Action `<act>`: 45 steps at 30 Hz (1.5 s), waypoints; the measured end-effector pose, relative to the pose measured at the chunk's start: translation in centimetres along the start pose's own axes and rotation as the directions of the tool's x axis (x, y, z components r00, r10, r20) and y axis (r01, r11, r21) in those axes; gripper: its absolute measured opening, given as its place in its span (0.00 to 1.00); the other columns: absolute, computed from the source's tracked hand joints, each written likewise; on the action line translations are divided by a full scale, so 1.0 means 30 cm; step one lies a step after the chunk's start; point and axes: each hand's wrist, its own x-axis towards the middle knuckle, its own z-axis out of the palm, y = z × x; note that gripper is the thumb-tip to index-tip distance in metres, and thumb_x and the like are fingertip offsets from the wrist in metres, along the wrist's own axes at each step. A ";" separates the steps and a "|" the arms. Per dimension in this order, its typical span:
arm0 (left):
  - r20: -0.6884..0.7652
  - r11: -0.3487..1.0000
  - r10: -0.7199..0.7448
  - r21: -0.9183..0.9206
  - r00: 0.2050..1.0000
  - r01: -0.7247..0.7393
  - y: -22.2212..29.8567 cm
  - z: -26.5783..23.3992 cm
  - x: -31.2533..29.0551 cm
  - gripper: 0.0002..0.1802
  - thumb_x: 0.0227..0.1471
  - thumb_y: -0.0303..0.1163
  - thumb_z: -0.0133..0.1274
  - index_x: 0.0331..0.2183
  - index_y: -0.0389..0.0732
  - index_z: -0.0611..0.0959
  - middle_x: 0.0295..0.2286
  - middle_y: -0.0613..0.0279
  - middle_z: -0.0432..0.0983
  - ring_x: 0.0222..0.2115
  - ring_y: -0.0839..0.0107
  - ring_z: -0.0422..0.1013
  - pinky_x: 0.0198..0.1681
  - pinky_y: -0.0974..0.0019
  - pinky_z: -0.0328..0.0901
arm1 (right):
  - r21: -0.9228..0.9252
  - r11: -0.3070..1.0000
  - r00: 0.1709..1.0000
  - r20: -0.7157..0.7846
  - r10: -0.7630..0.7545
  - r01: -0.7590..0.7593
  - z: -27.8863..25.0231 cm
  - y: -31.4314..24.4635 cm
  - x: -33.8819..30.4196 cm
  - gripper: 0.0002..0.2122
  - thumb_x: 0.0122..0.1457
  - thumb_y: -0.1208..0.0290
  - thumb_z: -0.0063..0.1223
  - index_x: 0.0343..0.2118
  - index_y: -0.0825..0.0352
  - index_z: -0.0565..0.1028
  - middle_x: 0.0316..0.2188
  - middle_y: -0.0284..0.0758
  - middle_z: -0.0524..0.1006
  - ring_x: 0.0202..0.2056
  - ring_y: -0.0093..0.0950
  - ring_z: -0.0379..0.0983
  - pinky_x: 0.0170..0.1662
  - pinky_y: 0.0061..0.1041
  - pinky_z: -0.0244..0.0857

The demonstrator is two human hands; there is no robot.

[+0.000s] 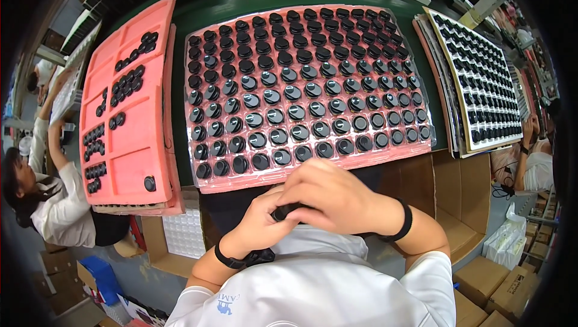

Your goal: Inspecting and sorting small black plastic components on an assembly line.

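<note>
Close in front of my chest, my left hand (pixel 256 221) is closed around a small black round part (pixel 287 211). My right hand (pixel 328 196) arches over it from the right, its fingers bent down onto the same part and partly hiding it. Just beyond my hands lies a clear plastic tray (pixel 241 183) on a pink base, filled with rows of similar black round parts (pixel 297 112). Many of these have glossy slanted tops. Each wrist wears a black band.
On the left stands a tilted pink compartment tray (pixel 135 164) with groups of black parts. To the right, a white tray (pixel 478 137) holds more black pieces on a stack. Open cardboard boxes (pixel 460 200) sit below the table edge. Another person (pixel 66 206) works at the far left.
</note>
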 end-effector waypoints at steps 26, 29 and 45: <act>-0.012 0.999 -0.008 -0.045 1.000 0.007 -0.038 -0.051 -0.033 0.11 0.47 0.20 0.53 0.36 0.35 0.79 0.32 0.61 0.76 0.26 0.81 0.65 0.33 0.75 0.61 | -0.576 0.537 0.786 -0.487 0.381 -0.617 -0.443 0.341 -0.235 0.08 0.52 0.77 0.56 0.34 0.72 0.73 0.28 0.36 0.72 0.29 0.28 0.70 0.35 0.23 0.64; -0.003 0.998 -0.013 -0.059 1.000 0.013 -0.032 -0.050 -0.028 0.10 0.47 0.20 0.53 0.36 0.35 0.79 0.33 0.61 0.76 0.26 0.81 0.65 0.32 0.76 0.61 | -0.600 0.511 0.787 -0.505 0.354 -0.615 -0.435 0.304 -0.225 0.08 0.52 0.78 0.55 0.34 0.72 0.73 0.28 0.36 0.72 0.30 0.28 0.70 0.35 0.24 0.64; -0.128 0.987 0.056 -0.142 0.990 -0.074 0.003 -0.051 0.000 0.21 0.45 0.23 0.59 0.44 0.34 0.74 0.35 0.61 0.76 0.29 0.79 0.67 0.38 0.75 0.62 | 0.039 0.998 0.981 -0.187 0.057 -0.050 0.034 0.031 -0.034 0.12 0.52 0.73 0.57 0.38 0.69 0.71 0.31 0.35 0.72 0.32 0.31 0.69 0.38 0.27 0.63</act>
